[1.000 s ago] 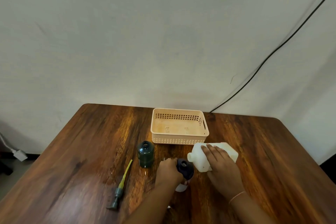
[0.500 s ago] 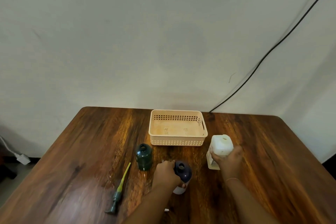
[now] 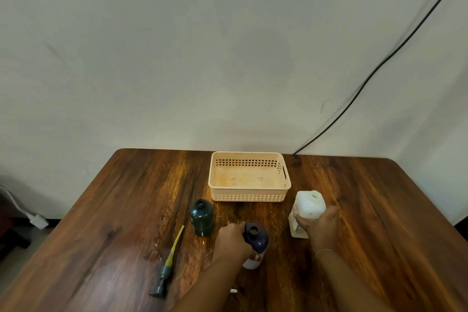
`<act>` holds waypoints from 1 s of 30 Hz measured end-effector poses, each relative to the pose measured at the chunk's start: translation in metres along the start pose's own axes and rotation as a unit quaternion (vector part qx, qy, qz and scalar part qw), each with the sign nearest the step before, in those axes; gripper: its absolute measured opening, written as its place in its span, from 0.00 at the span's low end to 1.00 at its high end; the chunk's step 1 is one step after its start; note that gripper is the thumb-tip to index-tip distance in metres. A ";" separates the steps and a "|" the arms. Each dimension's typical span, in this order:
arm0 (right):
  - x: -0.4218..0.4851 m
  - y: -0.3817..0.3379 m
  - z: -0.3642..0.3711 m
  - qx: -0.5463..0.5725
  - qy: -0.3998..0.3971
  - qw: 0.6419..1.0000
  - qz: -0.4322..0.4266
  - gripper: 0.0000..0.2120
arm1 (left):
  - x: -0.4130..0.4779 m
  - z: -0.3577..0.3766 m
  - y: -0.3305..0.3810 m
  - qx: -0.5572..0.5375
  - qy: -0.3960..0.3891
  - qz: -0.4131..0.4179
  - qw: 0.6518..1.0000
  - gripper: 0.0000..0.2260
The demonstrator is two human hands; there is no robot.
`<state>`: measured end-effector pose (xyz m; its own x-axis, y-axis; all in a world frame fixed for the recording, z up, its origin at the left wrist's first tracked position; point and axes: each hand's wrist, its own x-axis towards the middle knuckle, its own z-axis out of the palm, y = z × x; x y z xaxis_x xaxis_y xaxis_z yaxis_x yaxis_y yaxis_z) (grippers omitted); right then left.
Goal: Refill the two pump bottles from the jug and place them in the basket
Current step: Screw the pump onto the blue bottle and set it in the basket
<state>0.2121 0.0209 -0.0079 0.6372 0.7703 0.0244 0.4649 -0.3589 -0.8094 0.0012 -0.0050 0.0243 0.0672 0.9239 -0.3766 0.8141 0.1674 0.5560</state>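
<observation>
Head view shows the left hand [image 3: 234,240] wrapped around the near-left side of a dark blue bottle [image 3: 255,242], fingers curled shut on its body; the bottle stands upright on the wooden surface [image 3: 114,210] with its neck open and uncapped, and its lower part looks pale. The right hand [image 3: 320,225] is closed around the near side of a white jug [image 3: 307,208], which stands upright on the surface just right of the blue bottle, its small mouth open at the top and a label showing on its left face. A thin bangle [image 3: 325,251] circles the right wrist. To the left of the blue bottle, close but apart from it, a dark green bottle [image 3: 201,218] stands upright, also with an open neck. Nearer and further left, a pump head with a yellow dip tube [image 3: 168,265] lies flat on the surface, its grey end pointing toward the near edge. Beyond the bottles and jug, a peach plastic basket [image 3: 249,196] with perforated walls sits toward the far edge. A black cable [image 3: 379,66] runs diagonally down the pale wall behind.
</observation>
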 end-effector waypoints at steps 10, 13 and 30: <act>-0.005 -0.003 -0.002 -0.084 -0.017 0.996 -0.018 0.55 | -0.002 0.001 -0.001 0.001 0.009 0.009 1.000 0.38; -0.011 -0.010 -0.006 -0.151 0.025 0.984 -0.087 0.54 | -0.003 0.001 -0.002 -0.001 0.002 0.022 1.000 0.41; -0.059 -0.079 0.015 -0.223 -0.021 0.911 -0.346 0.35 | -0.015 -0.015 -0.017 -0.021 0.097 0.126 0.987 0.39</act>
<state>0.1287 0.0120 0.0455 0.0762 0.9095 0.4087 0.9562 0.0494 -0.2884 -0.0220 -0.0163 0.0316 0.1484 0.9860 -0.0754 0.7610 -0.0652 0.6455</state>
